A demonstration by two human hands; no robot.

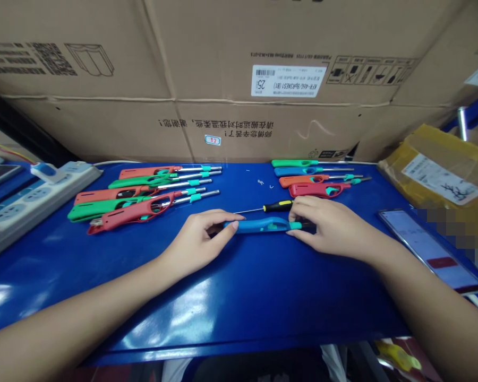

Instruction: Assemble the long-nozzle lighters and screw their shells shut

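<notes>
A blue long-necked lighter [255, 226] lies level between my two hands, just over the blue table. My left hand [197, 239] pinches its handle end between thumb and fingers. At the other end, by the teal collar, my right hand [322, 220] closes round the lighter; its metal neck is mostly hidden there. Right behind the lighter is a screwdriver [278, 206] with a black and yellow handle. Several red and green lighters [135, 209] rest in a row at the left. Another group of lighters [314, 179], green, blue, orange and red, lies at the back right.
A large cardboard box [223, 79] walls off the back of the blue table [207, 307]. A white power strip [35, 196] runs along the left. At the right are a phone [426, 249] and a yellow-taped parcel [446, 170]. Small white scraps [265, 183] lie near the back middle.
</notes>
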